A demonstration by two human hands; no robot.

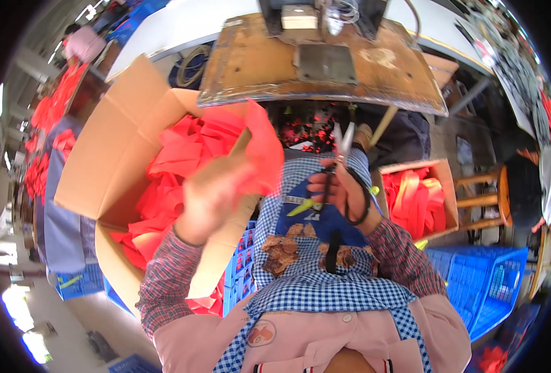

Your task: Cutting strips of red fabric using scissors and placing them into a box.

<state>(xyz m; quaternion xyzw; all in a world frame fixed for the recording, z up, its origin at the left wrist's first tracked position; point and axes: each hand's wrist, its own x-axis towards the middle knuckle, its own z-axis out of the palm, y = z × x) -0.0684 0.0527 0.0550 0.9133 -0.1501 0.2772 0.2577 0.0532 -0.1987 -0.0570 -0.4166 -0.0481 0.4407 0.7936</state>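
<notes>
My left hand (216, 196), smeared by motion, is closed on a red fabric piece (264, 152) that sticks up over the edge of a large open cardboard box (111, 133). Loose red fabric (179, 149) is heaped inside that box. In front of my apron, my right hand (347, 193) holds a pair of scissors (344, 142) by its black handles. The blades point away from me, slightly apart. Beside the right hand, a yellow-green strip (305, 207) lies against the apron.
A worn wooden machine table (250, 62) with a dark metal plate (326, 63) stands ahead. On the right are a smaller carton (452, 196) of red strips, a blue crate (474, 280) and a wooden stool (502, 196). Another person (84, 43) is at the far left.
</notes>
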